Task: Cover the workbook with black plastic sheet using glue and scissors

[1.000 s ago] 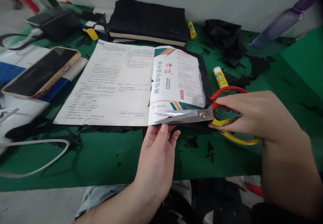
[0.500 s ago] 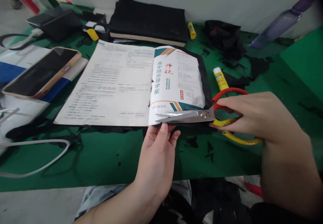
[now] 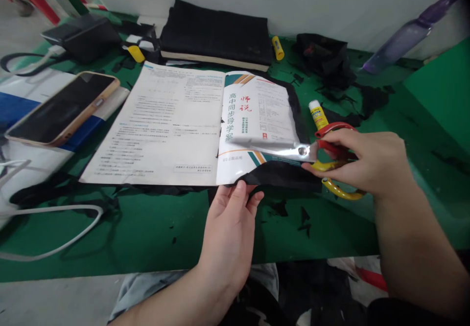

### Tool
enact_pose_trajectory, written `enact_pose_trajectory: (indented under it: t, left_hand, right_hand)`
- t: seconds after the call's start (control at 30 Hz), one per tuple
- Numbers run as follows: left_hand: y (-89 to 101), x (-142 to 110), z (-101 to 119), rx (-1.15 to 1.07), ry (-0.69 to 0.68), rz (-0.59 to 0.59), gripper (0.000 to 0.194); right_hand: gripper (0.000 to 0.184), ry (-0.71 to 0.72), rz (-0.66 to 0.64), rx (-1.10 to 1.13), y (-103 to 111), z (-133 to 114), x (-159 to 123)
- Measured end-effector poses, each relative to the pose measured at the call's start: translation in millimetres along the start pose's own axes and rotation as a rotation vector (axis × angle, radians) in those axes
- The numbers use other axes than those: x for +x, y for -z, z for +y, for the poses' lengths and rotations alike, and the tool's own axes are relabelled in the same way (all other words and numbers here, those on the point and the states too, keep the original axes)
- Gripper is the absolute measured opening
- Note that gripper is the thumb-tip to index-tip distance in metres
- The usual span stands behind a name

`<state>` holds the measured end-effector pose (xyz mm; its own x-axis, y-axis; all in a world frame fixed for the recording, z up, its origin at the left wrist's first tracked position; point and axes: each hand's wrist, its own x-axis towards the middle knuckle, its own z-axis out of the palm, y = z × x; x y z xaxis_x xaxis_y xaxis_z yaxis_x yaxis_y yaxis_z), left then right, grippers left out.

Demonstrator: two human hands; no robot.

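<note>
An open book (image 3: 172, 120) lies on the green table, printed text on its left page and a coloured inner cover on its right. Black covering material (image 3: 290, 178) sticks out past the right page's bottom and right edges. At the book's lower edge, near the spine, my left hand (image 3: 233, 218) pinches the black material, thumb on top. My right hand (image 3: 370, 157) grips scissors (image 3: 303, 152) by their red and yellow handles. The blades, blurred and close together, point left above the right page.
A glue stick (image 3: 317, 113) stands behind the scissors. Farther back are a black-covered book (image 3: 216, 34), a yellow cap (image 3: 278, 48), crumpled black scraps (image 3: 323, 57) and a purple bottle (image 3: 400, 44). A phone (image 3: 62, 108), a black box (image 3: 82, 34) and a white cable (image 3: 84, 206) occupy the left.
The scissors have moved up from the book's lower edge to over the page, and their blades have closed. The black flap at the bottom right now shows more. My left hand stays put.
</note>
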<state>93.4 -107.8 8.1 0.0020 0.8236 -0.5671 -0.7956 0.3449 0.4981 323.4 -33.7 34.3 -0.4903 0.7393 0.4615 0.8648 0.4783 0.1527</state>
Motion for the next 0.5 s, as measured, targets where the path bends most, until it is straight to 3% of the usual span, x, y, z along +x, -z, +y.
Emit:
enact_pose_trajectory:
  t: [0.13,0.27,0.37,0.5]
  left_hand:
    - [-2.5,-2.2,5.4,0.04,0.054,0.0,0.006]
    - [4.5,-11.5,2.2,0.084,0.156,-0.104,0.014]
    - [13.8,-23.0,-7.5,0.083,0.277,-0.198,0.021]
    - [14.0,-40.3,-1.9,0.098,0.41,-0.516,0.015]
  right_hand:
    - [0.046,-0.327,0.085,-0.041,-17.1,7.8,1.2]
    - [0.05,-0.688,0.029,-0.06,-29.1,23.7,3.9]
    - [0.052,-0.855,-0.025,0.002,-35.8,36.6,3.6]
    - [0.049,-0.92,0.005,0.095,-44.0,45.3,1.3]
